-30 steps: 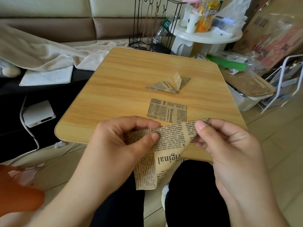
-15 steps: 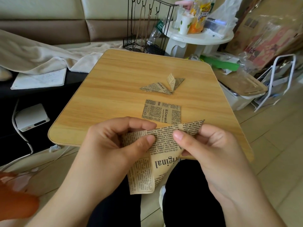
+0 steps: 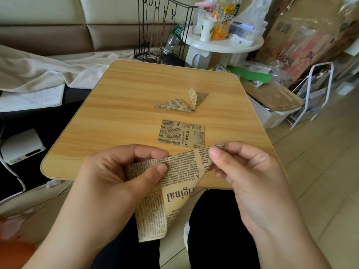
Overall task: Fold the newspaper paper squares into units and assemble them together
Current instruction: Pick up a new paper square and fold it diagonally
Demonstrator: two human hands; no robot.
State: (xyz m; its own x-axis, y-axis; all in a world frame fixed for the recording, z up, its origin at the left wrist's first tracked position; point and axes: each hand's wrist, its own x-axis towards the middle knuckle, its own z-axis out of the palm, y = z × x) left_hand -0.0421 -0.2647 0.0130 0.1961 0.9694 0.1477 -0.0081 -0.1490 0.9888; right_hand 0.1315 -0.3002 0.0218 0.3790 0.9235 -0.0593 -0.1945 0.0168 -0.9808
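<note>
Both hands work a newspaper-print paper square [image 3: 174, 183] in the air just in front of the near edge of the wooden table [image 3: 124, 117], above the person's lap. The left hand [image 3: 116, 175] pinches the sheet's upper left part between thumb and curled fingers, and the right hand [image 3: 248, 171] pinches its upper right corner between thumb and forefinger, so the top edge is drawn fairly taut while the lower part curls and hangs loose. On the table, just beyond the hands, a flat unfolded square [image 3: 181, 133] lies waiting, and farther back from it sit two folded units [image 3: 182, 102], touching or overlapping at one tip, one with a flap standing up. The paper looks thin, light and limp: it bends under its own weight, should take a sharp crease easily, and would likely tear or crumple if pulled hard. It seems best held by opposite corners or along the edge to be matched, with light fingertip pressure, then pressed flat against the table to run the crease. The step in hand appears to be an early fold of a third unit, with another square still to fold before assembly.
</note>
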